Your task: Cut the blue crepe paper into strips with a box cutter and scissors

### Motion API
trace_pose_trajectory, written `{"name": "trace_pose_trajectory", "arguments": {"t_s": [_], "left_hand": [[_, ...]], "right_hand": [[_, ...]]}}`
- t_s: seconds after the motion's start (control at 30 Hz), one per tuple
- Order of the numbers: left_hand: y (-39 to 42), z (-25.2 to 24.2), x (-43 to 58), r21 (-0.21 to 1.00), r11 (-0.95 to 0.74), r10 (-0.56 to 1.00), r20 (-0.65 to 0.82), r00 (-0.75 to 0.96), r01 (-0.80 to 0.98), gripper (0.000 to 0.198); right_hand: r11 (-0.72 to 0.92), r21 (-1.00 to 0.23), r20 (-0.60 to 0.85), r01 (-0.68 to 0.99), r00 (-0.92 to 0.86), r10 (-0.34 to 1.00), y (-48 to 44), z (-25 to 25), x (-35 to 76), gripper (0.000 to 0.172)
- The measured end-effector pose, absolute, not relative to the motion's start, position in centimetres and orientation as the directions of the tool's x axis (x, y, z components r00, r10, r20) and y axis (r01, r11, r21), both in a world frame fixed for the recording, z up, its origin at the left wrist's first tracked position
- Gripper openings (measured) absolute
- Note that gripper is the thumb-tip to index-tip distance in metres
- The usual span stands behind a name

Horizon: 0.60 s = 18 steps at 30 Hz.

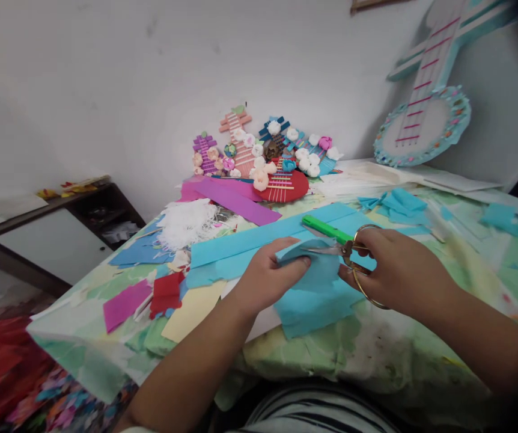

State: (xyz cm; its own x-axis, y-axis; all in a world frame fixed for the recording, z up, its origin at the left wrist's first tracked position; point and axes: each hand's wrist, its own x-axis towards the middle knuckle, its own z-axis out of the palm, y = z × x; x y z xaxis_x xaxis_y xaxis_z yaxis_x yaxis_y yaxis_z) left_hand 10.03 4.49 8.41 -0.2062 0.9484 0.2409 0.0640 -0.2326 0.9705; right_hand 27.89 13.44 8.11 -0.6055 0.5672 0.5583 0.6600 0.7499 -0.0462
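My left hand (pixel 270 273) pinches a piece of light-blue crepe paper (pixel 319 267) between thumb and fingers, in front of my body. Gold-handled scissors (pixel 359 270) are in my right hand (pixel 396 270), its fingers through the loops. Their blades point left and lie at the paper held by my left hand; part of the blades is hidden by it. Just behind the scissors a green box cutter (pixel 327 228) rests on a long light-blue crepe paper strip (pixel 250 231). Below my hands another light-blue piece (pixel 304 316) lies on the table.
Several small decorated paper guitars (pixel 245 150) stand against the wall. A large guitar-shaped model (pixel 414 129) leans at the right. White shredded paper (pixel 189 222), purple strips (pixel 236 201) and red paper (pixel 166 294) lie at the left. More blue scraps (pixel 401 204) lie at the back right.
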Motion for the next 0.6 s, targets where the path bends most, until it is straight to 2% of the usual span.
{"name": "trace_pose_trajectory", "arguments": {"t_s": [0.1,0.23,0.33,0.4,0.53,0.6], "left_hand": [[4.7,8.0,9.8,0.971,-0.234,0.948,0.241,-0.208,0.055,0.018],[5.1,7.6,9.6,0.977,-0.213,0.959,0.211,-0.191,0.01,0.039],[5.2,7.6,9.6,0.979,-0.199,0.977,0.195,-0.091,-0.037,0.049],[5.3,7.8,9.8,0.972,-0.192,0.981,0.19,-0.025,-0.134,0.052],[5.5,8.2,10.0,0.935,-0.037,0.999,0.037,-0.008,-0.352,0.065],[5.6,8.3,10.0,0.939,0.041,0.997,-0.06,-0.045,-0.341,0.065]], "right_hand": [[0.762,0.028,0.63,0.647,-0.604,0.489,13.6,7.8,28.0,0.022],[0.766,0.138,0.69,0.627,-0.616,0.38,14.0,7.4,28.1,0.023],[0.73,0.225,0.723,0.645,-0.613,0.318,14.3,7.1,28.2,0.025],[0.707,0.278,0.737,0.65,-0.617,0.277,14.4,7.0,28.3,0.024],[0.686,0.372,0.731,0.625,-0.653,0.197,14.6,7.0,28.6,0.019],[0.673,0.413,0.727,0.614,-0.667,0.161,14.7,7.1,28.7,0.022]]}}
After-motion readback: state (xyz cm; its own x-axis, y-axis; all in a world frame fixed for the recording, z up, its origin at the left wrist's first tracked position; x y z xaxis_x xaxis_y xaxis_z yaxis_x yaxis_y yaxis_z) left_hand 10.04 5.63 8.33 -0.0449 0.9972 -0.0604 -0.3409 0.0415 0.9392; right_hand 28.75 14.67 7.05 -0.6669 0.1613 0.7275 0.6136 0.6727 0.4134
